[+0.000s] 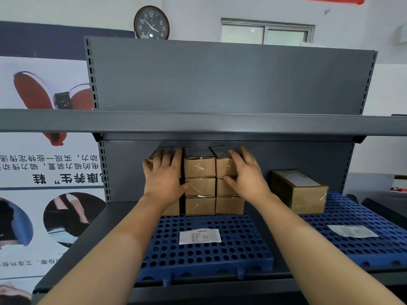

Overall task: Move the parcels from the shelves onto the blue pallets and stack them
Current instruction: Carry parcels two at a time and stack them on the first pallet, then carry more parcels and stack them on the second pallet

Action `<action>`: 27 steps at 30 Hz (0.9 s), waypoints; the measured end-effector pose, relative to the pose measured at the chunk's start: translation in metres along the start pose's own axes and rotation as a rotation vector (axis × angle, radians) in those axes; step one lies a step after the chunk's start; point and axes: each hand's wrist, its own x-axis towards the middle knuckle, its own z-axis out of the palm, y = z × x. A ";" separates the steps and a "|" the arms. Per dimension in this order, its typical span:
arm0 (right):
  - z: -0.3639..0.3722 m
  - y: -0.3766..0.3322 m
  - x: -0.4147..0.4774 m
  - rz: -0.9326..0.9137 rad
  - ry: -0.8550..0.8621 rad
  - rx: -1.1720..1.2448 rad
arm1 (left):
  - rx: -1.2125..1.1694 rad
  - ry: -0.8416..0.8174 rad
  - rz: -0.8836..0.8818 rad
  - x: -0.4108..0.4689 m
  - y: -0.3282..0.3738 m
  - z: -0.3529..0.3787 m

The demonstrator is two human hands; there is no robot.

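Two hands (164, 177) (247, 175) covering parcels (199, 186), left column hidden

Brown cardboard parcels (200, 187), film-wrapped, stacked three high in three columns at the back of the left blue pallet (204, 258), touching each other. My left hand (164, 176) lies flat on the left column, my right hand (246, 173) on the right. One larger parcel (299, 191) sits angled on the right blue pallet (356, 245).

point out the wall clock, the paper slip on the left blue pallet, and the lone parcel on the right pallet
wall clock (151, 23): head view, dial centre.
paper slip (200, 236): head view, middle of sheet.
lone parcel (307, 198): head view, front face.
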 end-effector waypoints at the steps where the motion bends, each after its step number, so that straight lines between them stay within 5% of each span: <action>1: 0.000 0.000 0.000 -0.005 0.002 -0.001 | 0.003 0.000 0.001 0.000 0.000 -0.001; 27: -0.015 -0.004 -0.020 -0.103 0.041 -0.139 | -0.061 0.014 0.120 -0.015 0.025 -0.021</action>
